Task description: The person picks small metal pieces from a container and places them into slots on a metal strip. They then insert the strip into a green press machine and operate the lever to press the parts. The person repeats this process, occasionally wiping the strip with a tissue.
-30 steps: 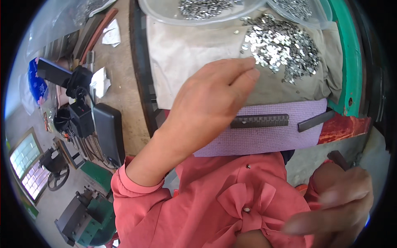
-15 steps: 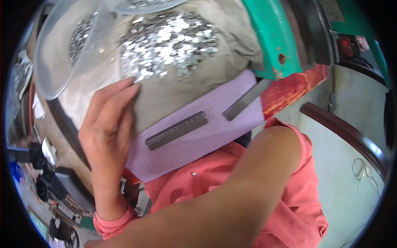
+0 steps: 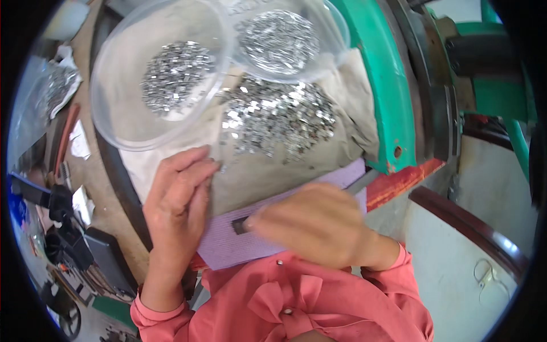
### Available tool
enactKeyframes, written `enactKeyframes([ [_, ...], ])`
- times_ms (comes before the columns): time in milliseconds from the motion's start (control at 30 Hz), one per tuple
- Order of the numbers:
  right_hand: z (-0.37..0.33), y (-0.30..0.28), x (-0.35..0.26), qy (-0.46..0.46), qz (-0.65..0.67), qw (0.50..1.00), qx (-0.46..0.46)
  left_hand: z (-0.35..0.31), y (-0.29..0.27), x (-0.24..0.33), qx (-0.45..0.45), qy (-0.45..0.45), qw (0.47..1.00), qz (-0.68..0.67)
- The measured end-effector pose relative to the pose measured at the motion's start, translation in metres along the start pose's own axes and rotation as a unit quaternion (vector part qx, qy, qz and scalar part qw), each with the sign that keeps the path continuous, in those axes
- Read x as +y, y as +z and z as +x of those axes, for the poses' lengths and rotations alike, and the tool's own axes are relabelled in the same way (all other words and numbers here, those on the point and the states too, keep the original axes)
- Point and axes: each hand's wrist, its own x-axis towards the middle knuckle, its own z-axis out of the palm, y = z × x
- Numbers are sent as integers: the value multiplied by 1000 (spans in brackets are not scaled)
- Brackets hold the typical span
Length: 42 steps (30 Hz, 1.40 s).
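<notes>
My left hand (image 3: 179, 199) rests on the cloth beside the near left edge of a pile of small shiny metal pieces (image 3: 279, 119). Its fingers are bent and drawn together; anything between the tips is too small to make out. Motion blurs my right hand (image 3: 313, 225), which is over a dark metal bar (image 3: 240, 225) on a purple ribbed mat (image 3: 222, 251). Only the bar's left end shows past the fingertips, and whether they grip it is unclear. A second dark strip (image 3: 363, 182) lies at the mat's right end, partly hidden.
Two clear plastic bowls (image 3: 105, 108) with small metal pieces stand behind the pile. A green machine frame (image 3: 393, 114) borders the right side, above a red worn edge (image 3: 399, 185). Left of the cloth are a plastic bag (image 3: 40, 91) and a black device (image 3: 111, 256).
My right hand, whose forearm crossed low in front of me, is now over the bar on the mat. My left hand stays by the pile. The view has shifted, showing more of both bowls.
</notes>
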Motion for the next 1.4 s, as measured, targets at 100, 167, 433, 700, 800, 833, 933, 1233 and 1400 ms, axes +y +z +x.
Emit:
enactKeyframes([
  [100, 7, -5, 11, 59, -63, 996, 4, -6, -2, -8, 4, -12, 1000, -27],
  [167, 16, -2, 15, 82, -76, 993, 23, -6, -2, -7, 4, -26, 999, -39],
  [433, 50, 18, 28, 37, -108, 992, -48, -1, 1, -7, -17, -18, 1000, -14],
  [700, 47, 16, 25, 14, -133, 989, -64, 3, 8, -9, 0, 20, 1000, -19],
  [800, 43, 12, 20, 39, -140, 987, -71, 2, 7, -10, -7, 27, 1000, -7],
  [833, 43, 13, 20, 52, -138, 987, -70, 3, 7, -10, -11, 31, 999, -3],
  [933, 43, 14, 19, 62, -139, 986, -69, -2, 3, -12, -6, 28, 1000, -12],
  [1233, 45, 22, 23, 67, -136, 987, -48, -5, -3, -9, -2, -13, 1000, -6],
  [1400, 32, 8, 7, 44, -83, 994, -50, -10, -7, -7, 3, -48, 999, -25],
])
